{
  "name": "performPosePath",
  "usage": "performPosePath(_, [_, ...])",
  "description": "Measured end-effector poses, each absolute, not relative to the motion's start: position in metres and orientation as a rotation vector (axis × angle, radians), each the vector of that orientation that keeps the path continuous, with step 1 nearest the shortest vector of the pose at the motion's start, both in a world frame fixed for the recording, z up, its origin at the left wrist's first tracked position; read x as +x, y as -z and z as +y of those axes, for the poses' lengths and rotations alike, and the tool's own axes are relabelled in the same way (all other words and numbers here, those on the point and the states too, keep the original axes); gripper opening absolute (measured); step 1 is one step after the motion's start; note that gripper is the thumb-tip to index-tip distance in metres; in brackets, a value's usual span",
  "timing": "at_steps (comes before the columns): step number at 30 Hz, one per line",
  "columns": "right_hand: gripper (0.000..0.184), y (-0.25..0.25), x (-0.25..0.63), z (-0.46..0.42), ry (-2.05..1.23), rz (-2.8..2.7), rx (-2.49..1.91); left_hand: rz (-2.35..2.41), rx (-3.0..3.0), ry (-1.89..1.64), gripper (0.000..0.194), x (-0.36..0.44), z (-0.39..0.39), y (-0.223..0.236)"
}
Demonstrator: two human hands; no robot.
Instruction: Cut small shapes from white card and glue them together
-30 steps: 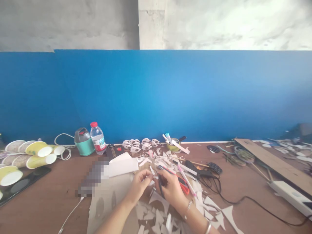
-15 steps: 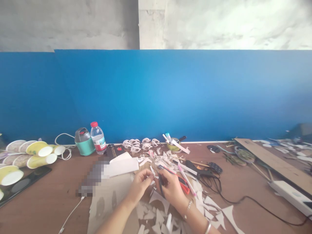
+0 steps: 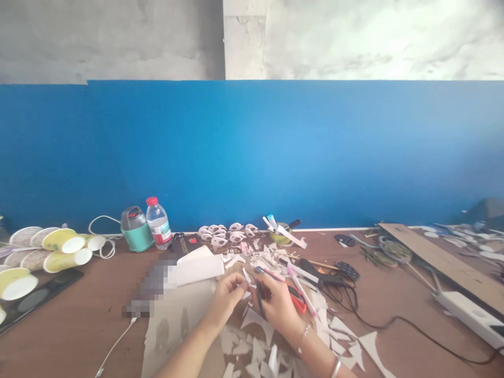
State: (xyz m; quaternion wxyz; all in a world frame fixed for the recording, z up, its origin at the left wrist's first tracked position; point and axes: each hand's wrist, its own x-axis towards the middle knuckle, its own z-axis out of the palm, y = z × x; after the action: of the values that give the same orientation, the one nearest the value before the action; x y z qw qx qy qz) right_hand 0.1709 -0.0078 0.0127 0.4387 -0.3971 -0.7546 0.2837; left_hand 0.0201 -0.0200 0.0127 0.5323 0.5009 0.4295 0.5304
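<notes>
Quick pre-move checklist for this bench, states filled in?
1. Right hand holding the dark-handled tool: ok.
2. Left hand has a piece in its grip: cannot tell, too small at the fingertips.
3. Surface around the hands free of white scraps: not ok, scraps lie all about.
4. Red-handled tool well away from the right hand: not ok, right beside it.
5. Black cord clear of both hands: ok, runs off to the right.
6. Bottle upright and capped: ok.

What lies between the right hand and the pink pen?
In the head view, a red tool lies between the right hand and the pink pen.
</notes>
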Motion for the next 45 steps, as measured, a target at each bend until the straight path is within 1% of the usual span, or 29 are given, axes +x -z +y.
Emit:
performPosePath(4, [0.006,-0.012,0.169,-0.008,-0.822,-1.838,-0.979,1.076,1.118,-1.328,0.021,0.023,-0.022,-0.019])
performPosePath(7, [0.009,-0.014,0.168,-0.009,-0.904,-1.846,-0.972,1.089,1.029,-1.436,0.017,0.027,-0.025,-0.023])
performPosePath(17, [0.010,-0.020,0.165,-0.014,-1.108,-1.897,-0.966,1.045,0.820,-1.530,0.022,0.036,-0.027,-0.016])
performPosePath(21, [0.012,-0.019,0.164,-0.014,-1.145,-1.885,-0.945,0.977,0.791,-1.513,0.023,0.038,-0.028,-0.018])
performPosePath(25, [0.013,-0.018,0.163,-0.014,-1.171,-1.855,-0.935,1.008,0.791,-1.500,0.024,0.039,-0.029,-0.019])
performPosePath(32, [0.017,-0.020,0.162,-0.015,-1.224,-1.833,-0.914,1.011,0.802,-1.515,0.018,0.039,-0.028,-0.016])
performPosePath(39, [0.025,-0.016,0.161,-0.015,-1.208,-1.815,-0.877,0.989,0.808,-1.497,0.018,0.040,-0.028,-0.013])
performPosePath(45, [0.028,-0.014,0.162,-0.014,-1.203,-1.814,-0.878,0.972,0.842,-1.502,0.017,0.039,-0.027,-0.010])
